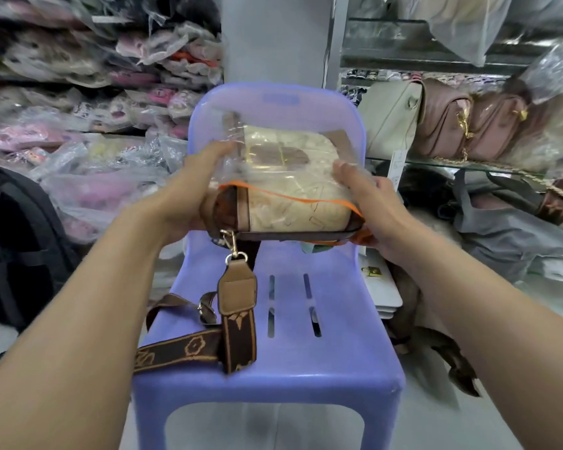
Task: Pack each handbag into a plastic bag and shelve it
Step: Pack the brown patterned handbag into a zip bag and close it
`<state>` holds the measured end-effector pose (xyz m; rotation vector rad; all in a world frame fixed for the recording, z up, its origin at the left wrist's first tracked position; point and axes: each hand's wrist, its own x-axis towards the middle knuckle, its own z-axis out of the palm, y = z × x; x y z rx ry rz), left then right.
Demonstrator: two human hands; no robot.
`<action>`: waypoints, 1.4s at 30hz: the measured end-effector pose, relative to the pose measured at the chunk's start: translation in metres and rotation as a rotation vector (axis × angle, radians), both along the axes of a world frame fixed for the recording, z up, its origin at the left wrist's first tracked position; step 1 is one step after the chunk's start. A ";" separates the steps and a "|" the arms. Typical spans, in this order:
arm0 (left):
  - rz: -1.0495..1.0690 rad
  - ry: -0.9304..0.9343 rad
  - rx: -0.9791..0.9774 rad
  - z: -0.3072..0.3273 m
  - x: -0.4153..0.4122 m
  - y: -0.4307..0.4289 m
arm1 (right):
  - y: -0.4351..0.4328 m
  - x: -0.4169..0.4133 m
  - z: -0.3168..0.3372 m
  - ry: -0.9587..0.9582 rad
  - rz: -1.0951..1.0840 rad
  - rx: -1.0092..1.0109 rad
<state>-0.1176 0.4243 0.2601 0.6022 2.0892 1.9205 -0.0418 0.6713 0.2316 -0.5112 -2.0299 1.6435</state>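
Note:
A cream handbag with brown trim (293, 209) is held above a purple plastic chair (273, 362), most of it inside a clear plastic bag with an orange-edged mouth (273, 147). My left hand (189, 193) grips the bag's left end, fingers over the plastic. On the right end, my right hand (368, 206) grips the handbag and the plastic edge. The handbag's brown patterned strap (231, 326) hangs out of the plastic bag from a gold clasp and lies on the chair seat.
Shelves of plastic-wrapped goods (95, 92) fill the left. A glass shelf (452, 164) on the right carries a grey handbag and pink handbags (468, 121). A black backpack (13, 248) sits at the left, more bags (501, 228) lie low on the right.

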 end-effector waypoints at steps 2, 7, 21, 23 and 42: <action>-0.042 -0.041 0.107 0.002 0.001 -0.007 | 0.001 0.003 0.006 -0.055 -0.028 -0.106; -0.160 -0.072 0.237 -0.007 -0.006 -0.016 | -0.003 0.005 0.008 0.009 -0.022 -0.254; 0.186 0.018 -0.069 -0.004 -0.015 -0.002 | -0.024 0.003 0.007 0.161 -0.182 0.149; 0.239 0.035 -0.090 -0.004 -0.017 -0.004 | -0.019 0.004 0.004 0.158 -0.248 0.278; 0.136 0.138 -0.101 0.005 0.001 -0.020 | -0.043 0.009 0.051 0.419 -0.309 0.165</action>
